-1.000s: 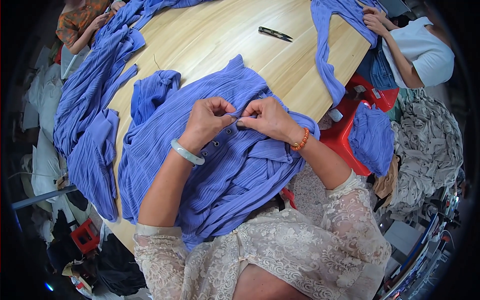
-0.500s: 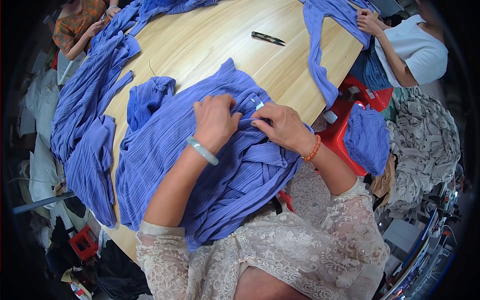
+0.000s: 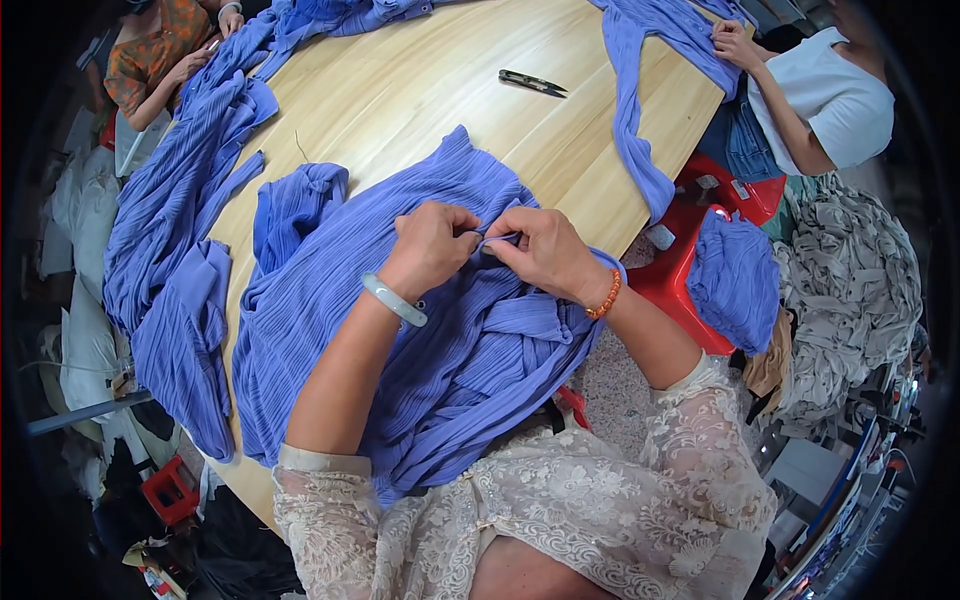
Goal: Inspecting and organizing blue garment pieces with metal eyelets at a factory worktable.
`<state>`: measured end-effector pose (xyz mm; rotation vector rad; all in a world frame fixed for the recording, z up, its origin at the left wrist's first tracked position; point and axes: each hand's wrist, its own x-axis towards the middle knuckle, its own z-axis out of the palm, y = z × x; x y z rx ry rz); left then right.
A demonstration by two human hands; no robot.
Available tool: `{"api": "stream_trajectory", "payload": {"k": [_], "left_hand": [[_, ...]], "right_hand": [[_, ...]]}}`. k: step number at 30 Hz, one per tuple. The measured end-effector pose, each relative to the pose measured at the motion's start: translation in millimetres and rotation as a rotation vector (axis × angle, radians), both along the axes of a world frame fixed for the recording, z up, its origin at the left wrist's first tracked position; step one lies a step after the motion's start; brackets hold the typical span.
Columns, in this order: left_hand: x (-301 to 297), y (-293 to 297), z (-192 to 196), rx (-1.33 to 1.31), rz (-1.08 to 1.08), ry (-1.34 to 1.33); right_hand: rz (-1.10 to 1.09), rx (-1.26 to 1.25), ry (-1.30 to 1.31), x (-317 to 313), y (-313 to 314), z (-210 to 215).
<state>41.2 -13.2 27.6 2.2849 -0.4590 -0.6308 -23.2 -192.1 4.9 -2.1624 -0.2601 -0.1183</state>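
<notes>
A violet-blue ribbed garment (image 3: 340,270) lies bunched across the near side of the table and hangs over its edge toward my lap. My left hand (image 3: 432,248), with a pale bangle at the wrist, is closed in a pinch on the garment's edge. Right beside it, my right hand (image 3: 548,252), wearing an orange bead bracelet, pinches a fold of the same edge between thumb and fingers. The fingertips of both hands nearly meet, and the cloth between them is mostly hidden. Dark thread snips (image 3: 532,83) rest farther back on the table.
More violet-blue garments (image 3: 165,260) are heaped along the table's left edge, and one (image 3: 630,120) trails over the right. A folded pile (image 3: 735,275) sits on a red stool (image 3: 665,275), near grey cloth (image 3: 850,290). Two people's hands (image 3: 735,45) (image 3: 195,62) work across the wooden table (image 3: 430,90).
My right hand has shifted left, closer to my left hand, which has dropped slightly. A small white label seen near my right fingers earlier is now out of sight.
</notes>
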Motion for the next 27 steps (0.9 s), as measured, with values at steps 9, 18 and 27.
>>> {"api": "stream_trajectory", "payload": {"k": [9,18,27], "left_hand": [[0.2,3.6,-2.7,-0.027,0.001,0.055],[2.9,6.0,-10.5,-0.043,0.098,0.105],[3.1,-34.8,-6.0,0.097,-0.024,-0.258]], "right_hand": [[-0.068,0.158,0.282,3.8,-5.6,-4.9],[-0.043,0.055,0.25,-6.4,-25.8,-4.3],[-0.084,-0.047,0.167,-6.6,-37.4,0.1]]}}
